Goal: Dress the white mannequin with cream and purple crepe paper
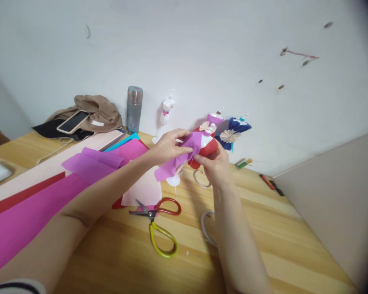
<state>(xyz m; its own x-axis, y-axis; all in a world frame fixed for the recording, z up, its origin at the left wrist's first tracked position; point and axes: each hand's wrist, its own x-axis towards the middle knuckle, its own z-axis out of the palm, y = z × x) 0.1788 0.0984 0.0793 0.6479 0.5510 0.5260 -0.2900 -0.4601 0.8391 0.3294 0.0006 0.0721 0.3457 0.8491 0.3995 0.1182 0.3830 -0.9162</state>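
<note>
A small white dress form point(206, 140) is held up tilted between both hands, with red paper point(211, 148) around its right side. My left hand point(168, 145) is closed on a strip of purple paper point(171, 166), laying it over the front of the form. My right hand point(217, 164) is wrapped round the form from the right, its thumb pressing on the purple paper's edge. Its other fingers are partly hidden. Below the hands, the form's white round base point(173, 180) shows. Scissors point(152, 214) with one red and one yellow handle lie spread on the table.
Tape rolls point(205, 227) lie near my right forearm. Pink and purple paper sheets point(53, 198) cover the left side. Along the wall stand a grey flask point(134, 110), a bare white dress form point(165, 112) and a blue-dressed form point(233, 132). A phone point(73, 121) rests on brown cloth point(101, 112).
</note>
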